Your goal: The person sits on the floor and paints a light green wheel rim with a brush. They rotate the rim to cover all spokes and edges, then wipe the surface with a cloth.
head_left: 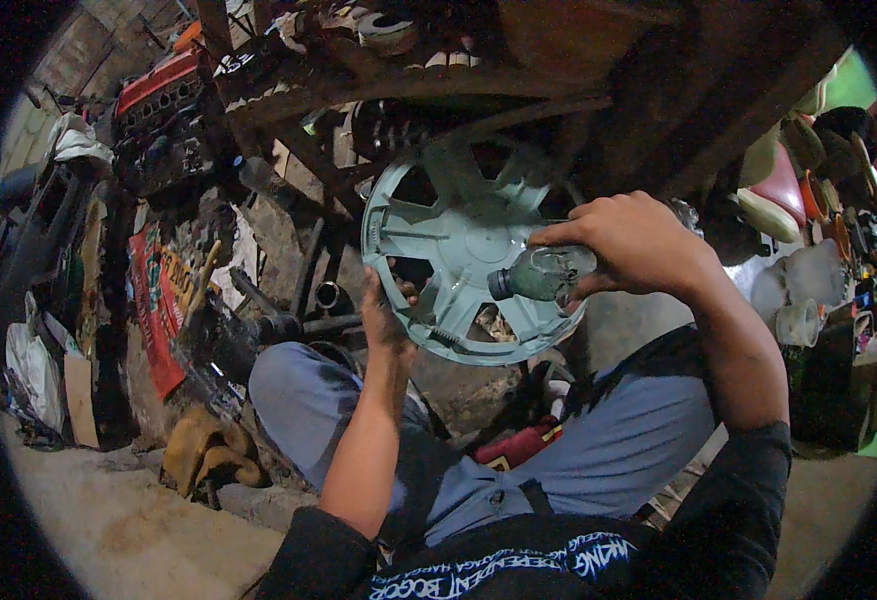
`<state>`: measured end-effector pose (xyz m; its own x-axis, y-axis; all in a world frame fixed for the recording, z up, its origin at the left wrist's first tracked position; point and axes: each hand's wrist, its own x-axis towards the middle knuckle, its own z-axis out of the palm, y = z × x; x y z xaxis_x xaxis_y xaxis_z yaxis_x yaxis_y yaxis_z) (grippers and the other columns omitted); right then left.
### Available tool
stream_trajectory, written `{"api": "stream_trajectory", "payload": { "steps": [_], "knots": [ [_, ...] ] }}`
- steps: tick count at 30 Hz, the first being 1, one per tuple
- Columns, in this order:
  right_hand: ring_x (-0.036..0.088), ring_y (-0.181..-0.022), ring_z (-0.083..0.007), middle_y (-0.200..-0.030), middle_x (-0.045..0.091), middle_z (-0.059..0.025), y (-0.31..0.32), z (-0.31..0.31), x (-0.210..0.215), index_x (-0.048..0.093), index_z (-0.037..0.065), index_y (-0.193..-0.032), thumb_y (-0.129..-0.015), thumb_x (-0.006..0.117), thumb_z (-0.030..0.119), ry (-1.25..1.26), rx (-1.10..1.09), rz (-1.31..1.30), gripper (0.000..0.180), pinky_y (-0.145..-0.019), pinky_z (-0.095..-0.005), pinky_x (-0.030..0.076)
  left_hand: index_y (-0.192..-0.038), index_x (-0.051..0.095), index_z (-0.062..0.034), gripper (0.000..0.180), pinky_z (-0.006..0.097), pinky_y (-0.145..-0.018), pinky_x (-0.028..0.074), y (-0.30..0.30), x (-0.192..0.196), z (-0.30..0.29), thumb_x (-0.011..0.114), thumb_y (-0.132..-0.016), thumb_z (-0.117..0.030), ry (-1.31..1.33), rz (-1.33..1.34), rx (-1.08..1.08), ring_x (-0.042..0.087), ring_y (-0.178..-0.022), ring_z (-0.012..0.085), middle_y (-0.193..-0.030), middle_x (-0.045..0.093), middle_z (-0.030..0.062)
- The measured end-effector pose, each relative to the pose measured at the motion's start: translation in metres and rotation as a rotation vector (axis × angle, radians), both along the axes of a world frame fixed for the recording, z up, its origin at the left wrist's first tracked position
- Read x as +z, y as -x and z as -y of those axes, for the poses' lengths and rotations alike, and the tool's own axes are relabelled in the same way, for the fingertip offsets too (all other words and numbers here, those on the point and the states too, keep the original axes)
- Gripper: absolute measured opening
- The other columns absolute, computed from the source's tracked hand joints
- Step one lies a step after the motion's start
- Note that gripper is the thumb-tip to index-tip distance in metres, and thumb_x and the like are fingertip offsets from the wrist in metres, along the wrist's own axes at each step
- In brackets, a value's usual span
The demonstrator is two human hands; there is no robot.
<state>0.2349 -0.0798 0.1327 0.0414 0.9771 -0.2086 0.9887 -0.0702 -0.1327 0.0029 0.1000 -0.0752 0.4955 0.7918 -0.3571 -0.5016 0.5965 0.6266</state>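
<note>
A spoked wheel cover [479,240] in the left hand [387,322], a small bottle [547,275] in the right hand [649,240].
At far left sits a crumpled white plastic bag [34,370]; then a wrinkled red banner [154,310], an engine block [164,150] with a red top, and a lumpy brown object [199,450] near the floor; the left fingers wrap the wheel cover's rim, thumb in front, fingertips showing through an opening; the wheel cover is smooth, round and pale green, with a rough wooden beam [409,90] beyond its top edge; the right fingers close round the translucent greenish bottle, its dark neck pointing left, hiding part of the wheel cover; cloudy plastic tubs [814,275] stand at far right.
</note>
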Motion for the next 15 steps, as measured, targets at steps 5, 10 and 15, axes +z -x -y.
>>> {"api": "stream_trajectory", "payload": {
  "steps": [5, 10, 15],
  "knots": [
    [0.067, -0.096, -0.033, -0.095, 0.07, -0.007, 0.0004, -0.0028, -0.0016, 0.065, 0.029, -0.127, -0.062, 0.082, 0.047, 0.01, -0.014, 0.048, 0.069, -0.077, -0.0464, 0.053, -0.111, 0.061, -0.0083, 0.039, 0.025, -0.056, 0.05, -0.0013, -0.0025, -0.0013, 0.055, -0.1, -0.046, 0.007, -0.09, 0.01, 0.058, -0.058, 0.0133, -0.068, 0.058, 0.002],
    [0.067, -0.097, -0.0319, -0.096, 0.07, -0.0062, 0.0017, -0.0076, -0.0052, 0.066, 0.029, -0.125, -0.061, 0.082, 0.047, 0.051, -0.039, 0.08, 0.069, -0.078, -0.046, 0.053, -0.112, 0.061, -0.0088, 0.043, 0.025, -0.054, 0.048, 0.0002, -0.0027, -0.0013, 0.056, -0.099, -0.05, -0.018, -0.056, -0.023, 0.057, -0.058, 0.013, -0.068, 0.058, 0.002],
    [0.07, -0.096, -0.0328, -0.103, 0.073, -0.0105, -0.0051, -0.006, -0.0045, 0.067, 0.03, -0.125, -0.067, 0.083, 0.039, 0.071, -0.102, 0.136, 0.061, -0.081, -0.0451, 0.057, -0.114, 0.061, -0.0085, 0.045, 0.026, -0.055, 0.048, -0.0002, -0.0021, -0.0007, 0.055, -0.098, -0.051, -0.014, -0.075, -0.017, 0.056, -0.057, 0.0125, -0.068, 0.058, 0.0021]
  ]
}}
